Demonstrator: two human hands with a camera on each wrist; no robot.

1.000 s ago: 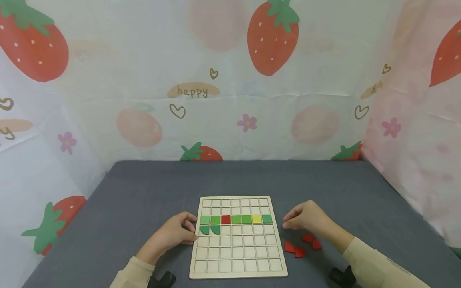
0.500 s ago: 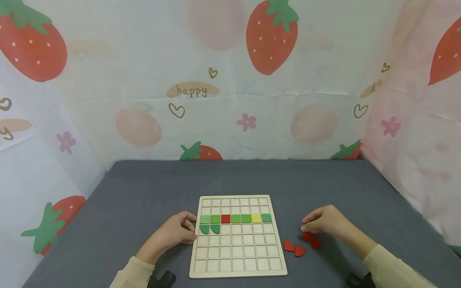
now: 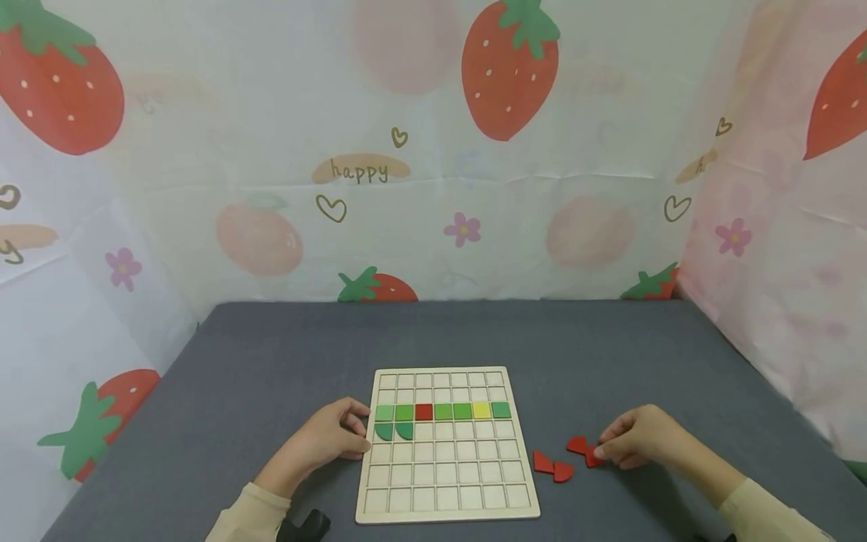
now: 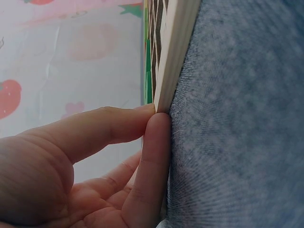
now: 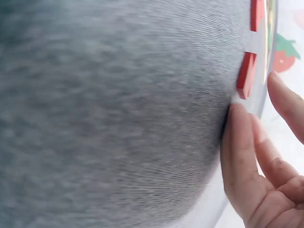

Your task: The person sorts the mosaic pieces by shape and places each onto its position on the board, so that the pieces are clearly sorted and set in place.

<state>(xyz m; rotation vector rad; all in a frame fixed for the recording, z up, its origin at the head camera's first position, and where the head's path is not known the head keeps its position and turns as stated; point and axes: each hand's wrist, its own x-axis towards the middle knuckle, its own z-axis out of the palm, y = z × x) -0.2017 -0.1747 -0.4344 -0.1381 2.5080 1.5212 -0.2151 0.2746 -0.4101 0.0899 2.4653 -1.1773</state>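
Note:
A pale wooden grid board [image 3: 447,498] lies in the middle of the head view. One row carries square tiles: greens, a red tile [image 3: 424,412] and a yellow tile [image 3: 482,410]. Below it sit two dark green rounded tiles [image 3: 404,431]. My left hand [image 3: 332,431] pinches the board's left edge between thumb and finger, seen closer at the rim [image 4: 176,52]. My right hand [image 3: 640,436] is at a red piece [image 3: 593,457] right of the board. In the right wrist view, thumb and fingers are apart, fingertips just short of a red piece [image 5: 246,76].
Other red pieces, among them one with a rounded side [image 3: 563,472], lie between the board and my right hand. Dark grey cloth [image 3: 291,342] covers the table. A strawberry-printed curtain [image 3: 515,248] hangs along the back and sides.
My right hand has moved right and toward me, from beside the board's right edge to the red pieces. My left hand stays at the board's left edge.

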